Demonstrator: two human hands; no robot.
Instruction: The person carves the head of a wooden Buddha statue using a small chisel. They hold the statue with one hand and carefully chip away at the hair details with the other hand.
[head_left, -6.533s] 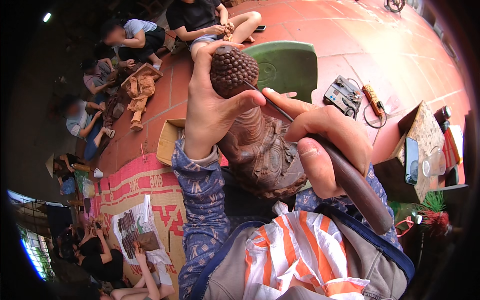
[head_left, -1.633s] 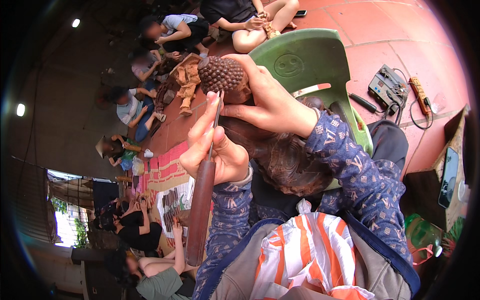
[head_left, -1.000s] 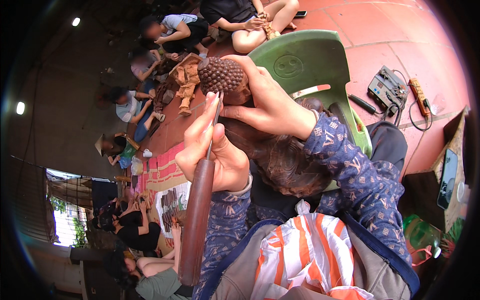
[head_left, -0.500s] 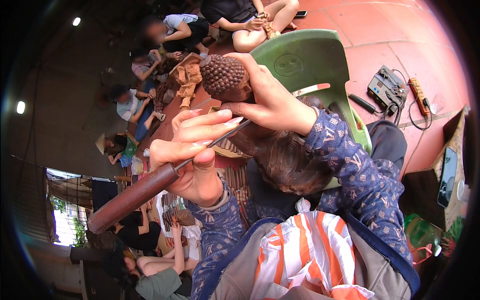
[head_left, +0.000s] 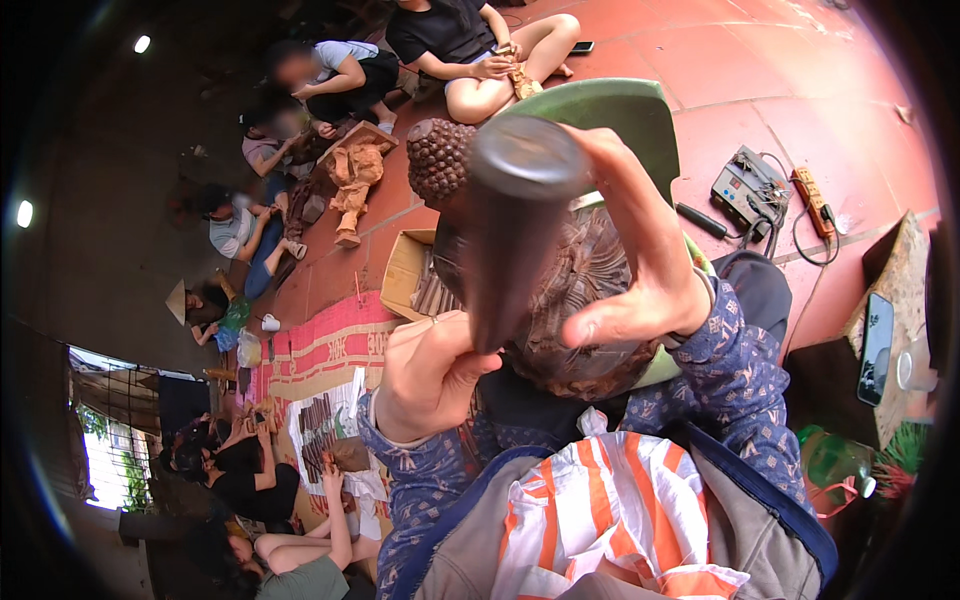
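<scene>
A dark brown wooden statue (head_left: 585,290) rests in front of me against a green plastic chair (head_left: 635,115); its head (head_left: 438,165) is covered in knobbly curls. My left hand (head_left: 430,375) pinches a carving tool by the lower part of its dark wooden handle (head_left: 515,230), whose blurred round butt points up toward me. That handle covers much of the statue's face, and the blade is hidden. Beside it, to the right, my right hand (head_left: 655,265) is spread, thumb well apart from the fingers. Its fingertips pass behind the handle's butt; whether they touch it, I cannot tell.
At the right lie a grey control box (head_left: 748,190) with cables, a power strip (head_left: 815,200), a phone (head_left: 877,350) and a green bottle (head_left: 835,460). A cardboard box (head_left: 405,275) of tools stands left of the statue. Several people sit along the left and far side, near another carving (head_left: 355,185).
My right hand has let go of the statue's head and opened to the right. The tool has swung from slanting down left to upright, butt toward me. The view has shifted slightly.
</scene>
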